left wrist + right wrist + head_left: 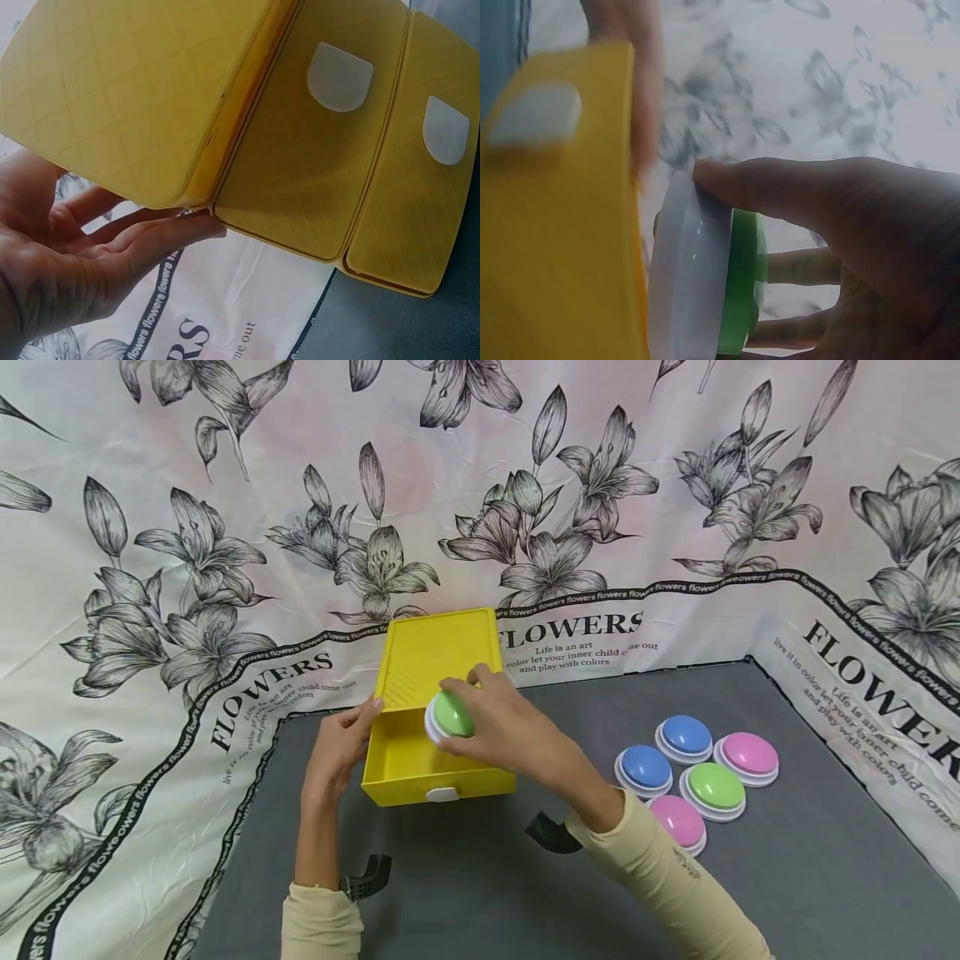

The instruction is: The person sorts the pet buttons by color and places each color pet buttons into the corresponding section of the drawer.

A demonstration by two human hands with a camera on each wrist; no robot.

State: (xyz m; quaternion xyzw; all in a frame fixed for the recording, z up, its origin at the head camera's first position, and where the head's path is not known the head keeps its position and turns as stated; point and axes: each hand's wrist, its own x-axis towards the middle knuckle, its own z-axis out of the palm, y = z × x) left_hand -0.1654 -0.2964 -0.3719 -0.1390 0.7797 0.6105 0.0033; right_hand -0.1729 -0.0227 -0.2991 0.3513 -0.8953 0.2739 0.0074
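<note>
A yellow drawer cabinet [442, 660] stands at the back of the table, its top drawer [420, 787] pulled out toward me. Just above that drawer my right hand [498, 718] grips a green push button [453, 714] by its white base, tilted on edge. The right wrist view shows the thumb on the rim of the white base [690, 270] and fingers behind the green dome. My left hand [341, 747] touches the cabinet's left side near the drawer. In the left wrist view its fingers [165, 240] are extended along that side, below the drawer.
To the right on the grey table [585, 910] lie several push buttons: two blue, such as the nearer blue one [647, 767], two pink, such as the far pink one [750, 752], and a green one [715, 786]. A flower-printed cloth [465, 502] hangs behind the cabinet.
</note>
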